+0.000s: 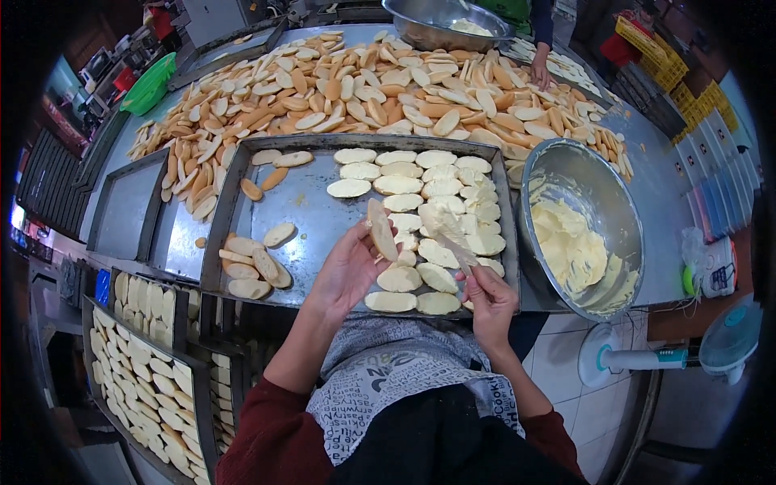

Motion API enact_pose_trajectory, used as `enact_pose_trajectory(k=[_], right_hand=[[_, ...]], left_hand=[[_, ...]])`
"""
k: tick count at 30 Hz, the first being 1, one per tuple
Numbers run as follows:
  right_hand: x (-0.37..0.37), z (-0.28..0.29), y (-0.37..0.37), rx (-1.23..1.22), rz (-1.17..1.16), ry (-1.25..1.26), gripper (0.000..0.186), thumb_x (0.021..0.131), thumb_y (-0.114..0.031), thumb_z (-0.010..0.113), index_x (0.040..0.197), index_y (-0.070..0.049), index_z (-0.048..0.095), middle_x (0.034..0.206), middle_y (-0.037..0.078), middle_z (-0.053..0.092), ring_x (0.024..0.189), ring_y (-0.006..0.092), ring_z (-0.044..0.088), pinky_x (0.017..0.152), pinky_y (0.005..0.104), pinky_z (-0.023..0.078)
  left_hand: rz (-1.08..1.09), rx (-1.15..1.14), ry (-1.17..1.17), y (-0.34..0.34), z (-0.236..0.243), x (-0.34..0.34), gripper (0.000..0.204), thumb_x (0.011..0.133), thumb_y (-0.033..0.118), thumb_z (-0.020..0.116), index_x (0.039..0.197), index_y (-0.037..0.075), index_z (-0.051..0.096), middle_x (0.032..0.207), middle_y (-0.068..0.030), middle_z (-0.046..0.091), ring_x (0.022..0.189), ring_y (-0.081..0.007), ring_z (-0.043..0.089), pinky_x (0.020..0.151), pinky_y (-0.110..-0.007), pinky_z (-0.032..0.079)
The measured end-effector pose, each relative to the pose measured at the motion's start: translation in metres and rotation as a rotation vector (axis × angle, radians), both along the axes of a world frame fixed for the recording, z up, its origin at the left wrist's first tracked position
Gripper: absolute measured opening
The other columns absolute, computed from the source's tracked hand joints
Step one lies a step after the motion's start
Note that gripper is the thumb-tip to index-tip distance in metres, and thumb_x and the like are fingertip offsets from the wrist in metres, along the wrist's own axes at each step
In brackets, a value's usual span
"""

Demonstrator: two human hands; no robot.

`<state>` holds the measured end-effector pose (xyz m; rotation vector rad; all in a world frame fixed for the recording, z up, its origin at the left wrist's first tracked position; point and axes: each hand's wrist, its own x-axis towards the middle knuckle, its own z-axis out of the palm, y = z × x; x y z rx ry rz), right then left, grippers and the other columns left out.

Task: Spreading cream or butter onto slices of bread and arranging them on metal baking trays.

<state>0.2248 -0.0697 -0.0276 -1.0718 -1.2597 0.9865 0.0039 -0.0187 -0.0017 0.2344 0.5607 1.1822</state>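
Observation:
My left hand (346, 267) pinches an oval bread slice (381, 230), held upright over a metal tray (295, 206). My right hand (489, 303) grips a spreader (464, 257) loaded with pale cream (440, 222), just right of that slice. Cream-coated slices (398, 184) lie in rows across the tray’s right part; a few plain slices (267, 265) sit loosely at its left. Beside the tray on the right stands a steel bowl (629, 234) holding pale yellow cream (570, 246).
Behind are a large slice heap (339, 105), another bowl (420, 24) and a co-worker's hand (540, 74). Left are trays (129, 206), stacked filled trays (149, 388) and a green basin (149, 85). A fan (726, 339) and yellow crates (659, 61) are right.

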Motion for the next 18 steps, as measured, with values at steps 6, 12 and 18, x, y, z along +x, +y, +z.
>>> enact_pose_trajectory(k=[6, 12, 18], right_hand=[[-0.018, -0.004, 0.009, 0.123, 0.009, -0.067, 0.029, 0.088, 0.003, 0.058, 0.115, -0.003, 0.065, 0.097, 0.009, 0.065, 0.077, 0.0112, 0.058, 0.065, 0.0208, 0.047], [-0.027, -0.008, 0.012, 0.226, 0.052, -0.257, 0.030, 0.086, 0.006, 0.059, 0.113, -0.003, 0.066, 0.098, 0.009, 0.062, 0.081, 0.0121, 0.057, 0.069, 0.0218, 0.046], [-0.012, -0.005, 0.011, 0.314, 0.040, -0.354, 0.048, 0.072, 0.017, 0.054, 0.110, -0.007, 0.069, 0.093, 0.011, 0.064, 0.078, 0.0186, 0.063, 0.070, 0.0264, 0.051]], left_hand=[[-0.059, 0.167, 0.095, -0.006, -0.001, -0.001, 0.045, 0.094, 0.019, 0.056, 0.131, 0.000, 0.041, 0.121, -0.0089, 0.054, 0.111, -0.0157, 0.053, 0.099, -0.030, 0.044], [-0.088, 0.228, 0.107, -0.009, -0.002, -0.002, 0.049, 0.094, 0.023, 0.055, 0.134, 0.000, 0.039, 0.133, -0.0111, 0.049, 0.116, -0.0200, 0.053, 0.099, -0.032, 0.046], [-0.039, 0.182, -0.019, -0.008, 0.002, -0.006, 0.046, 0.094, 0.021, 0.056, 0.132, -0.001, 0.041, 0.128, -0.0101, 0.052, 0.115, -0.0183, 0.054, 0.098, -0.031, 0.046]])
